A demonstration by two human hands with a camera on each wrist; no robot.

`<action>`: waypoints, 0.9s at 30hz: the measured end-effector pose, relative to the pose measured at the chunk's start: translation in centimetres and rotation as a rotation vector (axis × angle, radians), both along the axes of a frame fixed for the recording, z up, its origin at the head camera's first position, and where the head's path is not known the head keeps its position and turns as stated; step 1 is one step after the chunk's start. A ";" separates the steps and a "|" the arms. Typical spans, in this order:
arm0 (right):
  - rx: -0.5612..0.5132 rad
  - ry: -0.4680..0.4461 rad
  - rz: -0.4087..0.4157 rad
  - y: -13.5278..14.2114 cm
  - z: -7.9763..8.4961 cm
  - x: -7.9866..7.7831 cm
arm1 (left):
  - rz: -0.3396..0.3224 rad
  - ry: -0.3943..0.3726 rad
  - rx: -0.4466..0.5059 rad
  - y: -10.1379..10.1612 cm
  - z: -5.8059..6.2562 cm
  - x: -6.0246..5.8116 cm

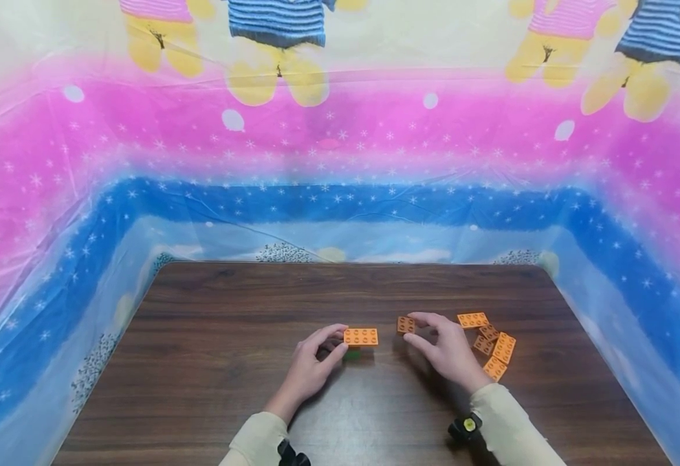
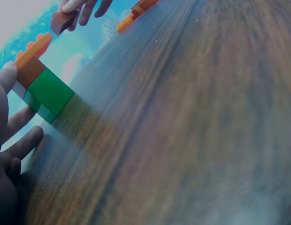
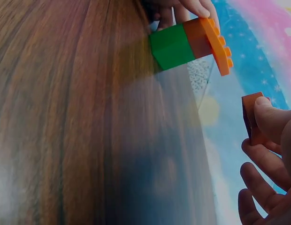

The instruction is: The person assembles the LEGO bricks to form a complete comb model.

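A small stack of toy bricks stands on the table at mid-front: a green block [image 3: 171, 47] at the bottom, a brown brick [image 3: 198, 38] over it and a long orange brick [image 1: 360, 336] across the top. The orange brick juts out past the green one toward the right. My left hand [image 1: 312, 366] grips the stack's left end, thumb and forefinger at its upper bricks. Held above the table, a square brown brick [image 1: 406, 325] is pinched between thumb and fingers of my right hand [image 1: 450, 353]. A gap separates it from the stack.
Several loose bricks lie in a curved group right of my right hand, among them an orange brick [image 1: 472, 320] and a brown brick [image 1: 483, 344]. The dark wooden table [image 1: 229, 304] ends at a patterned cloth [image 1: 340, 207] hung behind and along both sides.
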State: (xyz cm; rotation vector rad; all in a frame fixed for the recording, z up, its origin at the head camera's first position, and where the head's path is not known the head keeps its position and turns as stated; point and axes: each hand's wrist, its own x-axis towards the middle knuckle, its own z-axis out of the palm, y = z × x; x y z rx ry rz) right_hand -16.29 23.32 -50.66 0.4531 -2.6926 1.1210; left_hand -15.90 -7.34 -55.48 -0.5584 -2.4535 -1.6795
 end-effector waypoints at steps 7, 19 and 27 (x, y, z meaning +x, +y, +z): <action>-0.005 -0.007 0.023 -1.0 0.6 0.0 | -0.002 -0.005 -0.004 0.0 0.0 0.0; -0.040 0.011 0.073 -2.8 1.1 -0.3 | -0.005 -0.009 0.006 0.0 0.0 0.0; -0.053 0.005 0.091 -4.2 1.5 -0.3 | -0.012 0.006 0.015 0.0 -0.1 -0.1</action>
